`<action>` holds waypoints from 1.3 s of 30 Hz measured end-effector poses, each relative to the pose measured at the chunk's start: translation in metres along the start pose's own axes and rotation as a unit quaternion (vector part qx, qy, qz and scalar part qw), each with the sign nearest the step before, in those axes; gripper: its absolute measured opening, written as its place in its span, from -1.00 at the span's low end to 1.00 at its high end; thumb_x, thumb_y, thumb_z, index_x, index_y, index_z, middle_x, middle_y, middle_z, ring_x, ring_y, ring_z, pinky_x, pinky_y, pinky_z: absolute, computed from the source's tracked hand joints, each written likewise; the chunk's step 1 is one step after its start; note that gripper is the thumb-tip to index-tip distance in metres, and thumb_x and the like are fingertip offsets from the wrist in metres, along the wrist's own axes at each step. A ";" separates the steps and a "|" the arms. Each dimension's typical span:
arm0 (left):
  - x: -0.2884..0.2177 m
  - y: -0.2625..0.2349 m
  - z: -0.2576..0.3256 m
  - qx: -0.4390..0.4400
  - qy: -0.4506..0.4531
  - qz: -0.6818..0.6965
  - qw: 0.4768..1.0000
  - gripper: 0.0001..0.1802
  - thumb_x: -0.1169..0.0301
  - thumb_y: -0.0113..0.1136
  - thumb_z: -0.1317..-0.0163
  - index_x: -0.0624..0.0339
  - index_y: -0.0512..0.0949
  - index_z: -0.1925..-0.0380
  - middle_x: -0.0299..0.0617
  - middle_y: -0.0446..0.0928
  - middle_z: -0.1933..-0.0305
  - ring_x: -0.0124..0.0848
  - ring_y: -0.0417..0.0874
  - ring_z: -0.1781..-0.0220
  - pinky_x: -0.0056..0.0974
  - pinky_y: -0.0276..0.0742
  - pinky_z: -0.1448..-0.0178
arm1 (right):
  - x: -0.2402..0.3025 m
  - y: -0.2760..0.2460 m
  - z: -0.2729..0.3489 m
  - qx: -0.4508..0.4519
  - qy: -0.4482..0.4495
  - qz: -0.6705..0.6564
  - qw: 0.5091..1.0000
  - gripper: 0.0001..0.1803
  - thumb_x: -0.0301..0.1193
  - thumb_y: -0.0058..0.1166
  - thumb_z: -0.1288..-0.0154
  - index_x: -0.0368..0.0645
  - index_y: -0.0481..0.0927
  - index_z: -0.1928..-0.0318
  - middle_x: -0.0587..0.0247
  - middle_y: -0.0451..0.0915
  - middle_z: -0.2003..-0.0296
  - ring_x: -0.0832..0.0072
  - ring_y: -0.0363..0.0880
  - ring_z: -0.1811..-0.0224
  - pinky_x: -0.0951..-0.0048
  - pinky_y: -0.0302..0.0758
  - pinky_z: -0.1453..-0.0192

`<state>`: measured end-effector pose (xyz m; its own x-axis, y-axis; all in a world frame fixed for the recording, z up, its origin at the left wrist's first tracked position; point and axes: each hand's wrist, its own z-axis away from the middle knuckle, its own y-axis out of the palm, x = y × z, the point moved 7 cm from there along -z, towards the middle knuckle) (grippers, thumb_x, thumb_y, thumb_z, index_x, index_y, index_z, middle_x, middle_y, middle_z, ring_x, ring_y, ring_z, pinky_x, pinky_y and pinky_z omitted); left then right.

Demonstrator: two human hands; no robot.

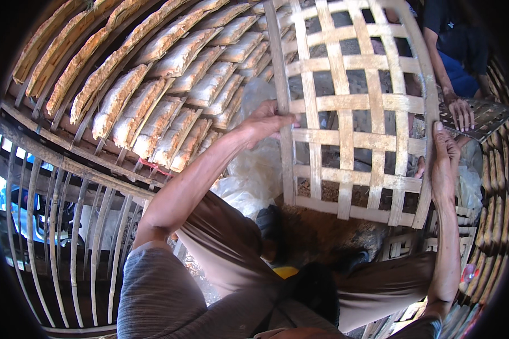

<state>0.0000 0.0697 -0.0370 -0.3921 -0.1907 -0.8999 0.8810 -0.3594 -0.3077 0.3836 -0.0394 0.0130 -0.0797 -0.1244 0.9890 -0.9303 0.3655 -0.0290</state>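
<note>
Upright in front of me stands an open-weave bamboo rack (pixel 345 103), its pale flat slats crossing inside a wooden frame. My left hand (pixel 262 123) is closed on the frame's left side, thumb and fingers gripping the strip. On the opposite side, my right hand (pixel 445 148) grips the frame's right strip with the thumb pointing up along it. Through the gaps in the weave I see brown ground and parts of a person beyond. The rack's top runs out at the picture's upper edge.
Rows of curved, whitish-brown slabs (pixel 201 85) are stacked on the left, above a bamboo slat railing (pixel 56 226). Crumpled clear plastic sheeting (pixel 246 181) lies beyond my knees. At the right, another person's hand (pixel 461 113) rests on a dark woven tray (pixel 489 117), near stacked bamboo pieces (pixel 495 209).
</note>
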 end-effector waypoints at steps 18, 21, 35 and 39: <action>-0.017 -0.016 0.008 0.076 0.081 -0.014 0.994 -0.27 -0.25 -0.10 -0.55 0.07 0.52 -0.37 0.05 0.55 -0.37 -0.18 0.75 -0.09 -0.05 0.80 -0.08 | -0.010 0.000 -0.017 0.194 0.116 -0.131 0.965 -0.35 0.07 -0.28 -0.68 -0.23 0.46 -0.35 -0.05 0.65 -0.16 0.44 0.76 0.06 0.40 0.81 0.15; -0.015 -0.028 0.007 0.072 0.084 0.014 0.994 0.06 -0.49 -0.56 -0.50 0.24 0.32 -0.48 0.18 0.68 0.02 -0.13 0.80 0.18 -0.08 0.80 0.25 | 0.015 0.004 -0.011 0.202 0.065 -0.208 0.955 -0.08 0.30 -0.45 -0.61 -0.41 0.36 -0.34 -0.37 0.70 0.01 0.23 0.83 0.18 0.17 0.84 0.09; 0.016 -0.001 0.008 0.072 0.011 -0.193 0.978 -0.43 -0.05 0.23 -0.51 0.29 0.64 -0.12 -0.07 0.74 0.20 -0.25 0.79 0.01 -0.13 0.79 0.01 | -0.090 -0.008 -0.012 0.131 0.197 0.016 0.971 -0.32 0.12 0.01 -0.62 -0.37 0.55 -0.16 -0.11 0.78 0.31 0.33 0.79 0.41 0.36 0.79 0.25; 0.016 -0.010 -0.006 0.019 0.011 -0.261 0.965 -0.60 0.09 0.39 -0.42 0.21 0.72 0.00 -0.13 0.77 0.13 -0.29 0.75 -0.10 -0.12 0.70 -0.21 | -0.101 -0.014 -0.011 0.216 0.209 0.150 0.942 -0.39 0.05 0.00 -0.65 -0.38 0.51 -0.12 -0.01 0.73 0.46 0.32 0.77 0.51 0.37 0.78 0.35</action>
<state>-0.0139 0.0754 -0.0500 -0.7738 0.0458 -0.6318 0.5539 -0.4350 -0.7099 0.4091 -0.0216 -0.0846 -0.2982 0.3309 0.8953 -0.9544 -0.0943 -0.2831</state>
